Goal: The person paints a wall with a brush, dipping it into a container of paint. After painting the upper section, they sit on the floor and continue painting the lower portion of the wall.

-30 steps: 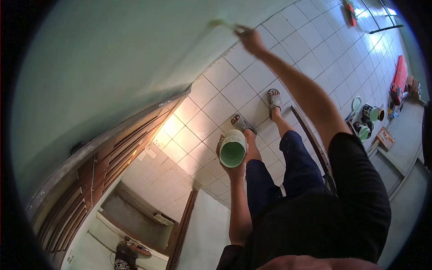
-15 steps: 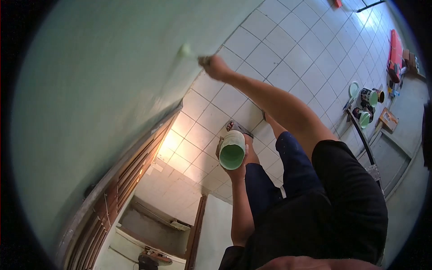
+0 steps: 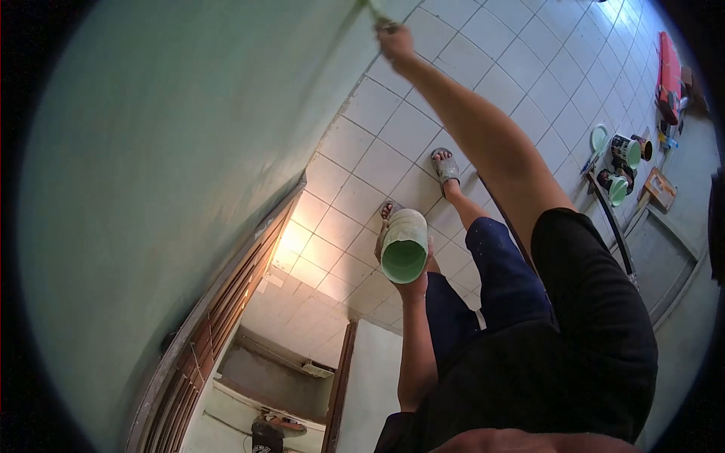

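Note:
My left hand is wrapped around a whitish paint container, held in front of my legs. Its tilted mouth faces me and shows light green paint inside. My right hand is stretched far forward, closed on the handle of a paintbrush. The brush's pale green head is at the green wall, partly cut off by the top edge of the view and blurred.
A louvred wooden shutter lines the wall at lower left. White floor tiles lie below. Paint buckets, a lid and a long red object stand to the right. A dark bar slants nearby.
My right hand has swept the paintbrush forward along the wall, up and right in view. My left hand still holds the container. My right foot has come into sight.

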{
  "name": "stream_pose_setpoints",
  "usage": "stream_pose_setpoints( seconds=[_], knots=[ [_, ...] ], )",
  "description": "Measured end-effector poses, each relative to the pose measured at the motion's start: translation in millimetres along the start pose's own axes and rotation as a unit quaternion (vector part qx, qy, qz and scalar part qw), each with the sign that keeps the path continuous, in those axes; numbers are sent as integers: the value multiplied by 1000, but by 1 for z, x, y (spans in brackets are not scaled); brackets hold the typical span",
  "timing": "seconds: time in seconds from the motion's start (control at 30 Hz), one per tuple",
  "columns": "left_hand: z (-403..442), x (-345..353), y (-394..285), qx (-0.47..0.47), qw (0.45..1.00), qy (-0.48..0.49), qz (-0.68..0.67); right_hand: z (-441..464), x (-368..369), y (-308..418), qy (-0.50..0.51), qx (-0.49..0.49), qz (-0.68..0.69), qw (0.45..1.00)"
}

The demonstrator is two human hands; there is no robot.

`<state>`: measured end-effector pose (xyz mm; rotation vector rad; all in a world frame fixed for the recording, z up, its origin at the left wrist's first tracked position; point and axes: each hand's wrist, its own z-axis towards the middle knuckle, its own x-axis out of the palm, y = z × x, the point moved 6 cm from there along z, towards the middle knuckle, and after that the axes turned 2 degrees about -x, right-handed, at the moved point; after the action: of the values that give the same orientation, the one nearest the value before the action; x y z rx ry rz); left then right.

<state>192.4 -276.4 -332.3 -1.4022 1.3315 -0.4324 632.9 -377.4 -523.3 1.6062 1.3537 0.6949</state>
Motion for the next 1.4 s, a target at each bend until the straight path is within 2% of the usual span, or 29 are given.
stream_pose_setpoints(
  seconds=[0.03,0.07,0.1,0.17,0.23,0.3,0.33,0.4,0.47,0.5,0.57,0.6,0.67,0.7,0.77,0.8,0.83,0.87,0.9,0.97,1.07,1.1,1.13,1.2,1.23,1.27,1.3,1.37,1.4],
  knots=[
    [1,3,-9,0,1000,-4,-2,-25,20,4,9,-64,-46,997],
    [3,7,-14,2,1000,-10,-5,-51,40,2,7,-56,-81,995],
    [2,11,-14,1,1000,-10,-5,-78,52,-4,53,-29,-46,997],
    [2,13,-8,-5,1000,-28,-6,-120,68,-22,171,-73,-126,974],
    [3,21,-7,-6,998,-23,-51,-157,68,-23,320,-107,-193,921],
    [-1,16,-7,-14,996,-22,-91,-147,67,-23,335,-118,-161,921],
    [-1,14,-14,12,999,0,-39,-136,66,-24,348,-129,-135,919],
    [3,13,-24,45,999,23,11,-83,36,18,320,-135,-128,929],
    [5,11,-31,63,996,39,42,-38,-3,55,213,-188,-165,944],
    [7,10,-33,66,996,40,41,-16,-19,54,183,-161,-127,961],
    [11,10,-38,77,995,25,53,-1,-58,72,39,-47,-59,996],
    [9,11,-40,75,995,25,53,-1,-65,74,0,-13,-10,1000],
    [14,11,-41,36,999,-3,-15,-4,-53,73,-32,-18,6,999],
    [15,10,-43,37,999,-4,-14,-16,-32,67,-24,-51,-29,998],
    [15,8,-44,34,999,-14,-16,-77,23,58,-16,-66,-52,996],
    [13,7,-46,32,999,-15,-16,-113,37,60,13,-107,-16,994],
    [11,6,-49,37,999,-12,-16,-132,52,45,57,-116,-65,989],
    [13,5,-52,44,999,-9,-17,-152,59,34,123,-126,-38,984],
    [14,4,-53,47,999,-6,-17,-170,55,39,235,-94,-105,962],
    [14,5,-56,75,997,-1,-25,-181,55,30,340,-132,-145,920],
    [15,5,-48,76,997,16,-21,-136,45,46,363,-141,-177,904],
    [15,6,-48,76,997,15,-23,-108,30,66,314,-151,-103,931],
    [16,6,-48,58,998,14,-31,-91,6,100,284,-128,-128,942],
    [19,5,-46,42,998,14,-43,-53,-22,106,194,-145,-93,966],
    [21,3,-44,43,999,6,-20,-43,-40,111,106,-143,-58,982],
    [21,3,-41,43,999,-3,2,-33,-55,106,30,-57,19,998],
    [21,4,-38,42,999,-5,0,-29,-52,108,32,-58,16,998],
    [23,0,-37,44,999,-22,-11,-27,-54,116,-118,-118,118,979],
    [25,-1,-37,46,999,-23,-10,-40,-33,112,-83,-117,44,989]
  ],
)
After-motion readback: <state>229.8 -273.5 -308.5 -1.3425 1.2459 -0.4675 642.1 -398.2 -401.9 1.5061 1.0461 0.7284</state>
